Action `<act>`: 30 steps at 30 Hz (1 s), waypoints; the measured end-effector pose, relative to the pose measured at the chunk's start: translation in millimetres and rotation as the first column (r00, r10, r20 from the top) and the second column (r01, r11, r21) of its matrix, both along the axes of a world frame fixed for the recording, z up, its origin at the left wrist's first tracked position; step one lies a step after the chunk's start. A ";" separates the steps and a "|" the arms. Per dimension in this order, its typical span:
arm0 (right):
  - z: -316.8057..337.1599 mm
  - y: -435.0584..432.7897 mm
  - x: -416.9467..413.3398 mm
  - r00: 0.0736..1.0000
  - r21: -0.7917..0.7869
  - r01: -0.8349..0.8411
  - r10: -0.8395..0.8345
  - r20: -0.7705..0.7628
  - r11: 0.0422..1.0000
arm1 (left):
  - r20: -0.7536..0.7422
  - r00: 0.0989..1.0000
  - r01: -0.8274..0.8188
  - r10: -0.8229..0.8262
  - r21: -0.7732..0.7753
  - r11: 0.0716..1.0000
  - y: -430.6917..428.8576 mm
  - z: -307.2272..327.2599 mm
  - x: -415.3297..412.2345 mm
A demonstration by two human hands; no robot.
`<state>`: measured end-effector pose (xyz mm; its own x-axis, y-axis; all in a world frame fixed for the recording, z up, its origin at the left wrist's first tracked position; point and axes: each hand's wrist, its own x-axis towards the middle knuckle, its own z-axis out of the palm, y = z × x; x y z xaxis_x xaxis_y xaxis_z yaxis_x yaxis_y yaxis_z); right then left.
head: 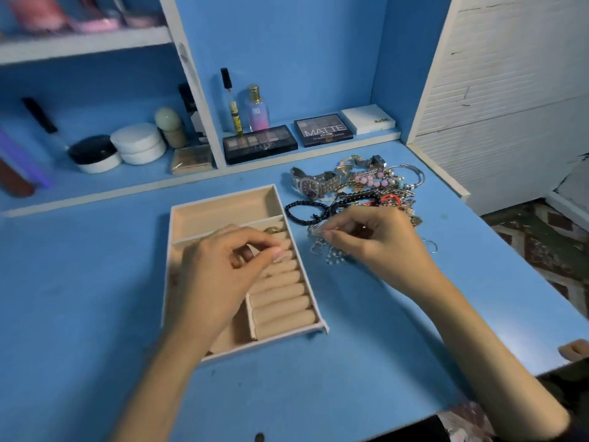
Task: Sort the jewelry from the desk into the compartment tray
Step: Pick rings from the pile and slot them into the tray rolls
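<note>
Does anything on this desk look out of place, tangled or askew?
Yes. The jewelry pile right of the compartment tray is one tangled heap: a wristwatch, a black bead bracelet and a silver bangle lie heaped together. The right hand pinches a silver chain at its edge. The tray sits askew on the desk.

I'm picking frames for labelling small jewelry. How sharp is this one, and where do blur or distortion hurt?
Head view: the jewelry pile and compartment tray are fairly sharp; the left hand is motion-smeared, so its pinch is unreadable; the right hand pinches a silver chain; top-shelf items are blurred; wide-angle bends the desk edges.
</note>
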<state>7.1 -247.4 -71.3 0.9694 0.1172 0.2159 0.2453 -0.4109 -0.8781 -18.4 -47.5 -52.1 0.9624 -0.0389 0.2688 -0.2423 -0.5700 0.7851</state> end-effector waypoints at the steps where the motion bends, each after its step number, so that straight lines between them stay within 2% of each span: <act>1: -0.2 10.4 1.2 1.000 0.048 -0.023 0.023 -0.006 0.999 | 0.007 1.000 -0.029 0.029 -0.017 0.999 9.9 -1.9 0.0; 4: -1.7 39.7 5.9 0.998 0.145 -0.067 0.065 0.018 0.987 | -0.012 0.997 -0.075 0.074 -0.083 0.994 28.6 -7.4 -1.5; 7: -5.2 57.1 7.0 0.997 0.184 -0.042 0.030 0.068 0.982 | -0.009 0.997 -0.072 0.072 -0.054 0.996 33.8 -12.2 -4.1; 11: -9.4 60.2 1.6 0.985 0.082 -0.004 -0.010 0.170 0.997 | -0.016 0.999 -0.048 0.048 -0.058 0.997 34.1 -19.1 -4.3; 16: -12.4 58.4 1.8 0.980 0.025 0.014 -0.019 0.197 1.000 | 0.066 0.998 -0.028 0.021 0.106 0.994 36.1 -24.0 -3.2; 22: -13.8 59.3 1.4 0.977 0.028 0.018 -0.024 0.213 0.999 | 0.122 0.991 0.028 -0.054 0.203 0.979 37.9 -25.7 -3.6; 30: -13.3 58.6 2.0 0.973 0.033 0.035 -0.042 0.226 0.999 | 0.099 0.988 0.083 -0.119 0.307 0.948 39.3 -17.2 -4.4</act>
<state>9.1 -188.8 -84.6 0.8983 0.0709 0.4336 0.4239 -0.3992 -0.8130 -22.8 -8.2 -69.3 0.9125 -0.2302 0.3381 -0.3891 -0.7433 0.5442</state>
